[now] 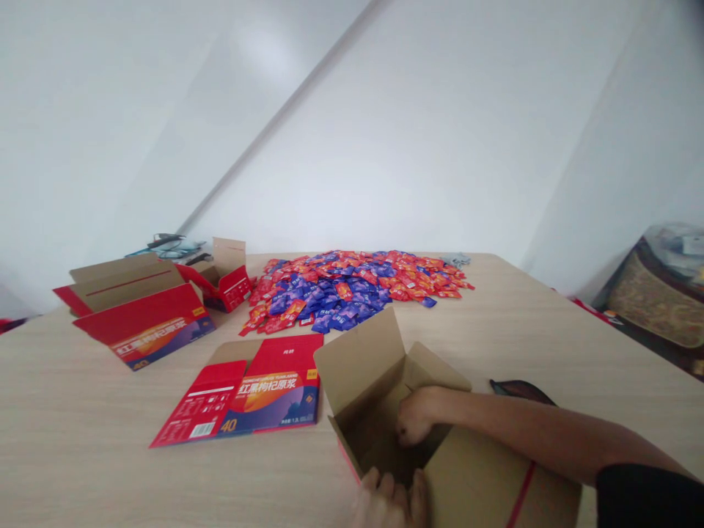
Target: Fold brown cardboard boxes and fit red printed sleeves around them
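We see a boxy carton (379,425) of matte brown cardboard with splayed flaps, a smooth wood-grain desk (99,447), and shiny pillow-shaped sachets (341,287) heaped at 11 o'clock from the carton. Our right hand (416,416) dips inside from past 3 o'clock, fingers curled; we cannot tell whether they hold anything. Our left hand (388,504) grips the near edge at 6 o'clock. The carton sits open close to us, red outside.

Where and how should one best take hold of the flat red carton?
Probably pinch the near edge of the flat red carton, coming from the person's side: it lies flat on the table, and the open box crowds its right end.
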The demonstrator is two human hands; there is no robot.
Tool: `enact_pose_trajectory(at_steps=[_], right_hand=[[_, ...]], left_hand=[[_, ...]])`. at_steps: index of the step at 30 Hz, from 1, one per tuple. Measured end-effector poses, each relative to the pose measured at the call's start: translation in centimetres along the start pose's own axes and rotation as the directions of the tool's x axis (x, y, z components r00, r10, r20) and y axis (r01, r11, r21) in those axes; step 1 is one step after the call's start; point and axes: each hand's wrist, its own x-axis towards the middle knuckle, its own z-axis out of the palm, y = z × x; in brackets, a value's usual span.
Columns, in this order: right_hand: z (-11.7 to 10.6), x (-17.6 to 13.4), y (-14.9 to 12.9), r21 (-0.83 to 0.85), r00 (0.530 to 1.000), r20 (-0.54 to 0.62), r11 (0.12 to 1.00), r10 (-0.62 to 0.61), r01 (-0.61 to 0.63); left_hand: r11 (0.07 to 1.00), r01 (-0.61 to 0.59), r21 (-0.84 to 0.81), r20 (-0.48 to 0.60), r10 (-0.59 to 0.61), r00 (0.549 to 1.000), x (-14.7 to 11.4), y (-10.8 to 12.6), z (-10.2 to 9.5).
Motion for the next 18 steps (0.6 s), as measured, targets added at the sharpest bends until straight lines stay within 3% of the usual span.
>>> enact_pose_trajectory(at_steps=[3, 5, 8, 10, 12, 15, 18], right_hand=[[-2.3, -2.8, -0.3, 0.101, 0.997, 0.073, 0.994, 0.026, -0.034], [-3.5, -5.5, -0.1, 0.172, 0.999, 0.042, 0.985, 0.007, -0.014], [-4.8, -11.2, 0.4, 0.206, 0.989, -0.147, 0.977, -0.026, 0.057], [-5.1, -15.9, 0.5, 0.223, 0.939, -0.339, 0.965, -0.055, 0.137], [-4.6, -20.8, 0.6, 0.257, 0.8, -0.596, 0.929, -0.065, 0.267], [-1.1, -26.6, 1.1, 0.371, 0.536, -0.821, 0.897, 0.196, 0.24], [5.4, -28.2, 2.3, 0.501, 0.157, -0.864, 0.845, 0.478, 0.184]], left_hand=[[1.0, -0.012, -0.022, 0.124, 0.014, 0.992, 0.2, -0.4, -1.0], [0.998, -0.022, -0.055, 0.235, 0.034, 0.971, 0.7, -0.8, -2.5], [0.995, -0.026, -0.1, 0.393, 0.064, 0.917, 1.9, -1.2, -4.7], [0.993, -0.018, -0.116, 0.454, 0.07, 0.888, 2.7, -1.4, -5.9], [0.99, -0.011, -0.138, 0.439, 0.071, 0.896, 3.3, -1.7, -7.0], [0.978, -0.003, -0.208, 0.269, 0.06, 0.961, 2.7, -2.5, -8.7], [0.937, 0.06, -0.344, 0.014, -0.059, 0.998, -0.2, -3.7, -9.8]])
